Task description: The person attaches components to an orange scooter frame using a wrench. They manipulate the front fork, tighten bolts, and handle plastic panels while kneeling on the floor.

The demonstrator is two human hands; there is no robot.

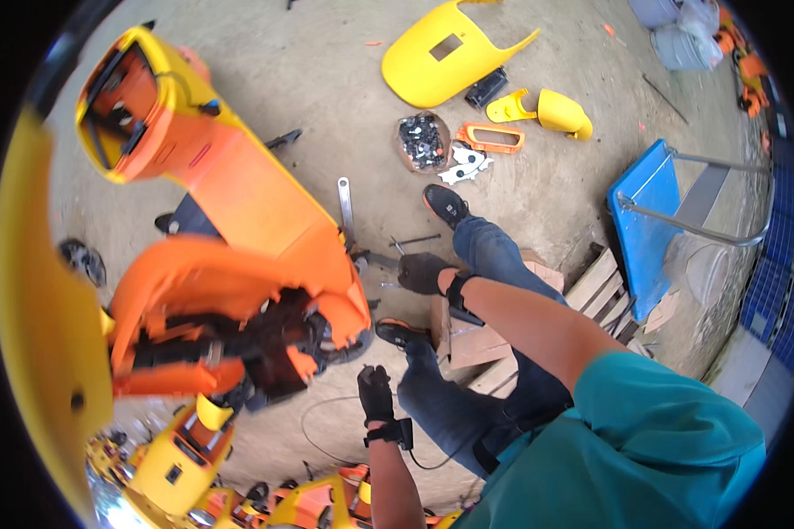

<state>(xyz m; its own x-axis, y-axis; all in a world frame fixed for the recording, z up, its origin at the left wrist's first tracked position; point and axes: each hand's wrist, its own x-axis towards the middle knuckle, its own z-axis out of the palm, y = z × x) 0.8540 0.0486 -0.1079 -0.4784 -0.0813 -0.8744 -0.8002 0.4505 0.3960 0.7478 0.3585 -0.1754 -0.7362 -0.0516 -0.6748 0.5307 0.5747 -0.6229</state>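
My right hand (424,272), in a dark glove, is closed beside the lower end of a large orange and yellow ride-on vehicle body (256,198). What it grips, if anything, is hidden. Just beyond its fingers are a thin dark rod (419,239) and a short silvery shaft (388,285); whether either is held is unclear. A silver wrench (346,204) lies farther off, by the vehicle's side. My left hand (375,393), also gloved, hovers apart from the vehicle with its fingers curled in. Its contents do not show. The vehicle's open underside shows dark parts (278,339).
Yellow covers (432,66), an orange frame (492,137) and a box of black fasteners (423,142) lie beyond my foot. Cardboard (476,344) and a wooden pallet (595,282) are under me. A blue trolley (653,229) stands right; more yellow vehicles (181,463) stand lower left.
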